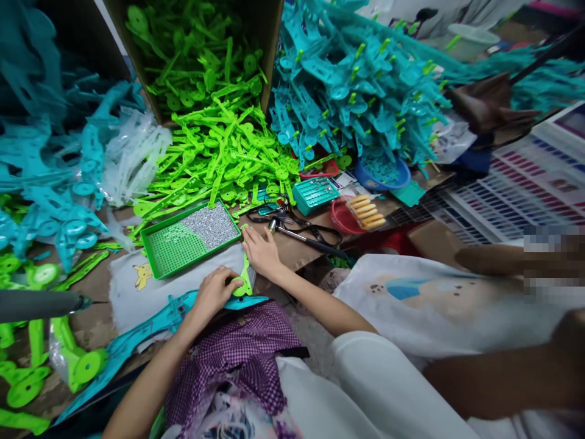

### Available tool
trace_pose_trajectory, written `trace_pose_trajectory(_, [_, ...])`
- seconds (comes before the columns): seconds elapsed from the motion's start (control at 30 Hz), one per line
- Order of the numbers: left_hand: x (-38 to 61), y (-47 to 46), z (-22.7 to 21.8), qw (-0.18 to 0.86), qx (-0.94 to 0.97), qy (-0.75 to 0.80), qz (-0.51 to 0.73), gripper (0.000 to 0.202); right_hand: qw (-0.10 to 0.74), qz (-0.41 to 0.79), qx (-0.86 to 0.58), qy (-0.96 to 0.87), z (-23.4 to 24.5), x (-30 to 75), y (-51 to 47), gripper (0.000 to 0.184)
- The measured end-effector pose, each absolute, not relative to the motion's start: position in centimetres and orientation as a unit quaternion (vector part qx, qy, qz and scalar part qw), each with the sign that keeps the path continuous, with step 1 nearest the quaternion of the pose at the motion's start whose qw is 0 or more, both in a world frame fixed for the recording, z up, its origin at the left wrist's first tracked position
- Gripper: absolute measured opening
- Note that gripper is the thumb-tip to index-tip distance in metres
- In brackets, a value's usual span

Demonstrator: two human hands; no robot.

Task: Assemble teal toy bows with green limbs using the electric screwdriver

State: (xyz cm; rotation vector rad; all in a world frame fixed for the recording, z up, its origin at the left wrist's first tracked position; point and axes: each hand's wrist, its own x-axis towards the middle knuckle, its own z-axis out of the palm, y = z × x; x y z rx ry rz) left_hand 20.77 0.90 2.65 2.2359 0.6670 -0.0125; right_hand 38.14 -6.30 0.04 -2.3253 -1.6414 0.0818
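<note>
- Green plastic piece (pixel 244 281): a small lime-green moulded part, held upright-tilted at the near edge of the work surface, just in front of the green tray and above the teal strip.
- Left hand (pixel 214 291): fingers curled and closed around the lower end of the green plastic piece.
- Right hand (pixel 260 251): lies palm down with fingers loosely spread, its fingertips near the tray corner; its thumb side touches the upper end of the green plastic piece. Whether it pinches the piece cannot be told.
- Teal strip (pixel 150 329): a long turquoise plastic part lying across the lap, under the left hand, over a purple checked cloth (pixel 247 360).
- Green tray (pixel 189 239): a shallow gridded tray, its far right part covered with small silvery bits.
- White cloth (pixel 137 283): lies under the tray's near edge, with a yellow printed figure.
- Scissors (pixel 274 213) and a dark-handled tool (pixel 306 239): just beyond the right hand.
- Teal box (pixel 315 194): small, beside the scissors.
- Cardboard box (pixel 201 55): spills a heap of green parts toward the tray.
- Heap of teal parts (pixel 356 85): to the right of the box.
</note>
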Motion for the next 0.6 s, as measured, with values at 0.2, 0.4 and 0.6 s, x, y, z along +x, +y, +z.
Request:
trace_pose_trajectory(0.2, [21.7,1.7,2.3,0.417,0.867,0.273,0.008,0.022,0.164,0.041,-0.807,-0.566,0.5,38.8,-5.1,0.05])
trace_pose_trajectory(0.4, [21.7,2.3,1.8,0.458,0.845,0.274,0.019,0.019,0.214,0.102,-0.803,-0.547,-0.2,39.6,-5.4,0.05])
trace_pose_trajectory(0.6, [21.7,2.0,1.7,0.46,0.839,0.292,0.009,0.018,0.438,0.151,-0.736,-0.494,4.9,36.6,-4.4,0.048])
